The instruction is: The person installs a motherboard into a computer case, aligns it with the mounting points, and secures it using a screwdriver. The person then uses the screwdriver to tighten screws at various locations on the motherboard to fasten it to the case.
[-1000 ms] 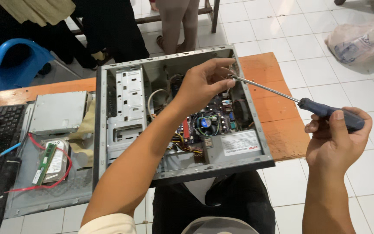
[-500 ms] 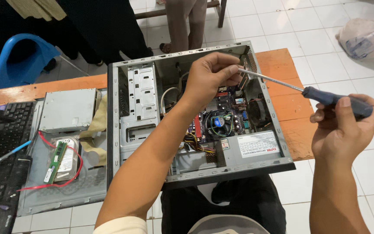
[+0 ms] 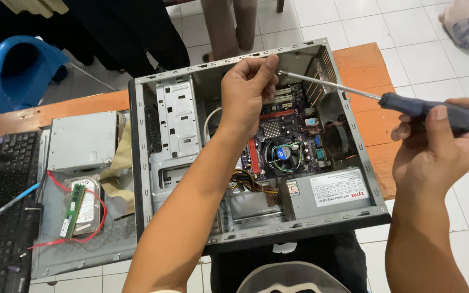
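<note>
The right hand (image 3: 435, 144) grips a blue-handled screwdriver (image 3: 375, 97), its tip just beside the left hand (image 3: 248, 89), whose fingers pinch shut above the open computer case (image 3: 142, 163).

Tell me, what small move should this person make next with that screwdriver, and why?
Probably guide the screwdriver tip down to a screw inside the open computer case. The right hand grips its handle, but the tip hangs in the air beside the left hand, whose pinched fingers sit by it.

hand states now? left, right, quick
Left hand: fingers pinched shut inside the open computer case, by the screwdriver tip; what they pinch cannot be told.
Right hand: closed on the screwdriver handle.
</note>
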